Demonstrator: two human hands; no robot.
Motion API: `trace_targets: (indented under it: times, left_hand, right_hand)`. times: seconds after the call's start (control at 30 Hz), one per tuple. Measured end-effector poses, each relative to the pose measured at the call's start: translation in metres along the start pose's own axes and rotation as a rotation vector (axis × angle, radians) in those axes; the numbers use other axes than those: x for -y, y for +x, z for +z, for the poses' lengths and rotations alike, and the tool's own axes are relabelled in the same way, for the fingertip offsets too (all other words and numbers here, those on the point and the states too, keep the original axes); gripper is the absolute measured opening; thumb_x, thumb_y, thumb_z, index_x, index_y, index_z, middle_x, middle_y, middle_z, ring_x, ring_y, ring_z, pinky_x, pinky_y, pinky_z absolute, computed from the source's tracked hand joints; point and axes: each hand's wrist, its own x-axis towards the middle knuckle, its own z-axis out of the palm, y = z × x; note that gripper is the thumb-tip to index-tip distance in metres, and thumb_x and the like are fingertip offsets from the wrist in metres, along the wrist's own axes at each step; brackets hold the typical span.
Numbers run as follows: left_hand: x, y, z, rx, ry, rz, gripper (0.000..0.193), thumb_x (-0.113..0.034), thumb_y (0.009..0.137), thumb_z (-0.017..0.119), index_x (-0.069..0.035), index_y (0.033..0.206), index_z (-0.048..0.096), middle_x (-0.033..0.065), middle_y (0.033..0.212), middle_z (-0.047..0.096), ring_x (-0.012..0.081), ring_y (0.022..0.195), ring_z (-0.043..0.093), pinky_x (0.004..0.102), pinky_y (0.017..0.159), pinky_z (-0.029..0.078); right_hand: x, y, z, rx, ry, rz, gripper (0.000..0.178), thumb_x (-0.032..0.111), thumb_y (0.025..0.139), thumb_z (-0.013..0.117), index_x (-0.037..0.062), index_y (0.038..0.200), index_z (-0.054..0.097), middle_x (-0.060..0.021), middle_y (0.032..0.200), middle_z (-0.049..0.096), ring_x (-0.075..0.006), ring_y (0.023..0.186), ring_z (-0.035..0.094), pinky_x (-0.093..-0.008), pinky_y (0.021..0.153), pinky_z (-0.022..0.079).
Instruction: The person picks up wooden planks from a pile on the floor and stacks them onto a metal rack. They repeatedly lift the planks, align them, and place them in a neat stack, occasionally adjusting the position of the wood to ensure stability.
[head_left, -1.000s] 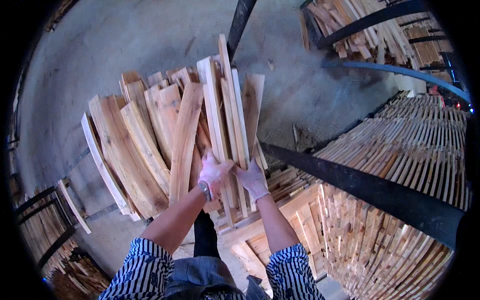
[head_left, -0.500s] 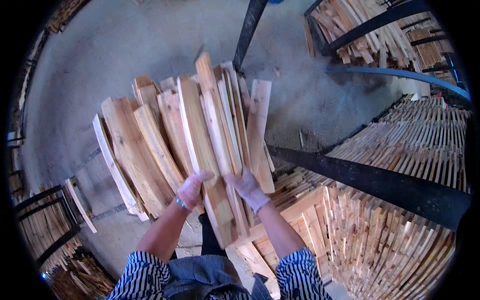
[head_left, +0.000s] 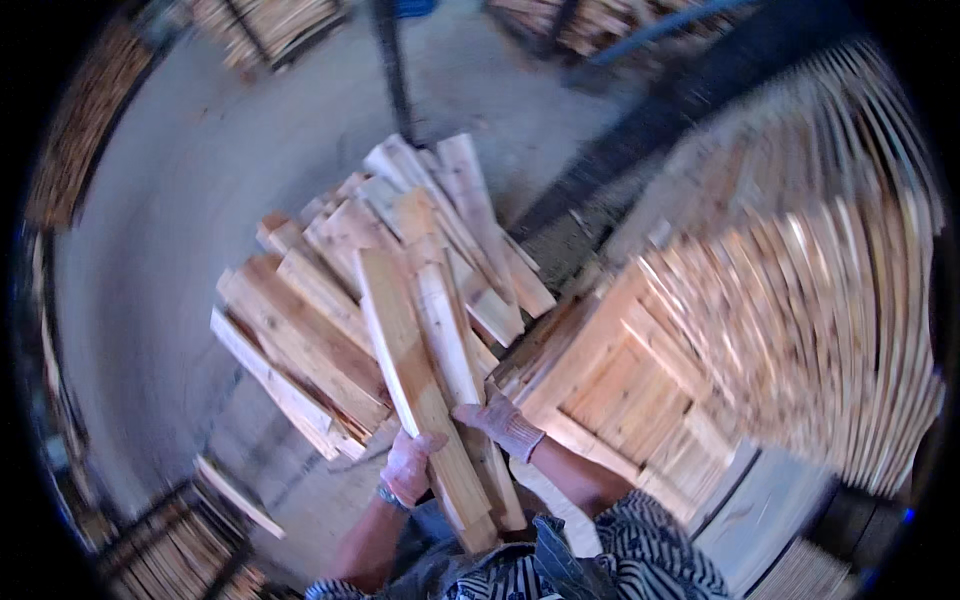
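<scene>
In gloves, both my hands grip long wooden boards close in front of my body. My left hand is closed round the edge of a pale wooden board, its near end close to my apron. My right hand is closed on the side of a second, narrower board lying alongside the first. The far ends of both boards reach over a heap of loose boards. Whether their far ends still touch the heap, I cannot tell. The undersides of my fingers are hidden.
Rows of closely stacked slats fill the right side, beside a wooden panel frame. A dark post stands behind the heap, and a thick dark beam crosses at upper right. A rack of boards is at lower left.
Both hands have drawn the two boards back toward my body, off the middle of the heap. My view has turned to the right, bringing more of the stacked slats in.
</scene>
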Motion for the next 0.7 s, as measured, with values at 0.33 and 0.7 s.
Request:
trace_targets:
  times: [0.33, 0.7]
  left_hand:
    - [0.027, -0.099, 0.041, 0.1, 0.339, 0.431, 0.048, -0.011, 0.078, 0.077, -0.002, 0.119, 0.054, 0.0089, 0.095, 0.066, 0.0189, 0.088, 0.063, 0.0352, 0.083, 0.055]
    - [0.107, -0.065, 0.215, 0.699, 1.303, 0.767, 0.044, -0.015, 0.081, 0.08, -0.001, 0.118, 0.063, 0.0095, 0.114, 0.067, 0.0206, 0.103, 0.063, 0.0388, 0.09, 0.052]
  right_hand:
    - [0.057, -0.203, -0.032, -0.299, -0.321, -0.299, 0.091, 0.042, 0.071, 0.078, 0.0013, 0.142, 0.038, -0.0255, 0.12, 0.062, -0.0376, 0.116, 0.061, -0.0424, 0.101, 0.047]
    - [0.024, -0.317, -0.16, -0.87, -0.316, -0.505, 0.076, 0.037, 0.075, 0.081, 0.0044, 0.133, 0.044, -0.0242, 0.107, 0.065, -0.0417, 0.103, 0.064, -0.047, 0.09, 0.052]
